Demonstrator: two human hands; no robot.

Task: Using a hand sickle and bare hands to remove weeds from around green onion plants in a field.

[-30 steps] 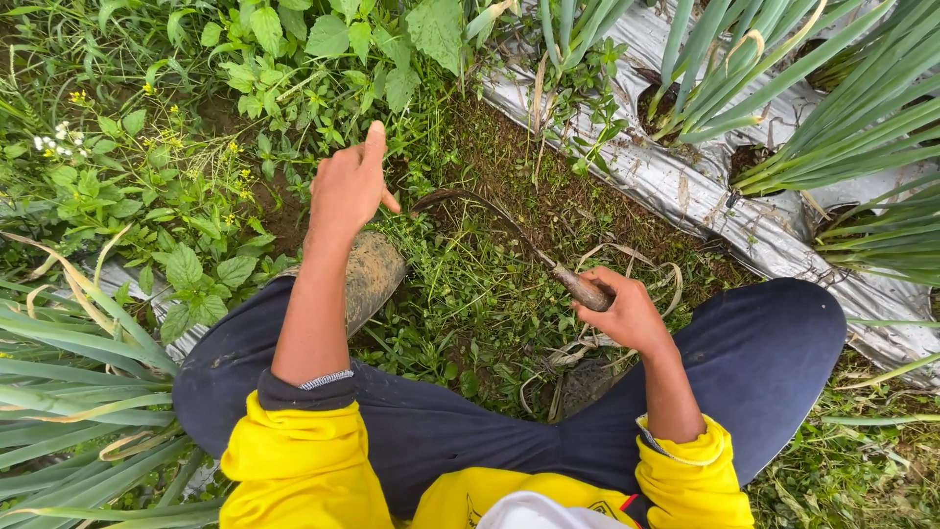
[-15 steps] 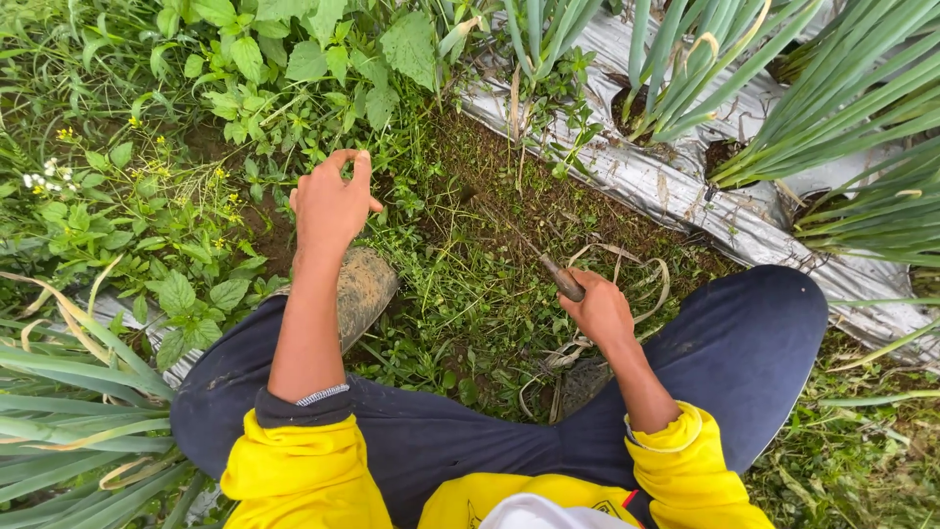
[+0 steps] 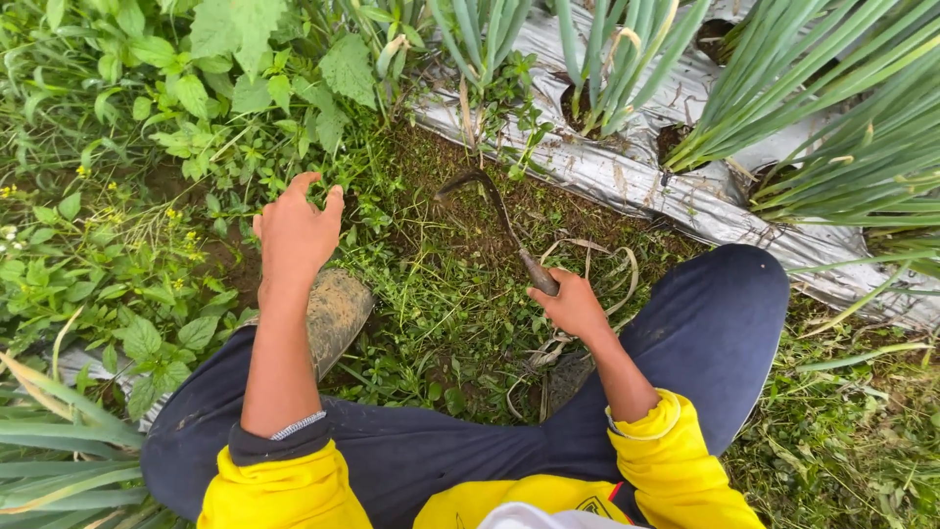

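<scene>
**Hands down in the weeds between the onion rows**

Right hand (image 3: 573,306) is wrapped tight around the handle of a small sickle (image 3: 497,220), with the curved dark blade pointing away from the body and its tip resting on a patch of bare soil (image 3: 470,211) just short of the silver plastic sheet (image 3: 627,176). Left hand (image 3: 294,235) is holding nothing, fingers spread and a bit curled, hovering over the leafy weeds (image 3: 196,147) on the left side. Hard to say if the fingertips are actually touching any leaves, the angle's not great.

Person is squatting, dark blue trousers (image 3: 715,333) and yellow sleeves (image 3: 676,460). Just under the left wrist sits a muddy boot (image 3: 335,312) on the low grass (image 3: 431,323). Some dry pale strips of plant (image 3: 597,250) lie right beside the right hand. Green onion plants (image 3: 627,49) grow up through holes in the plastic sheet along the top right, well apart from the left hand.
</scene>
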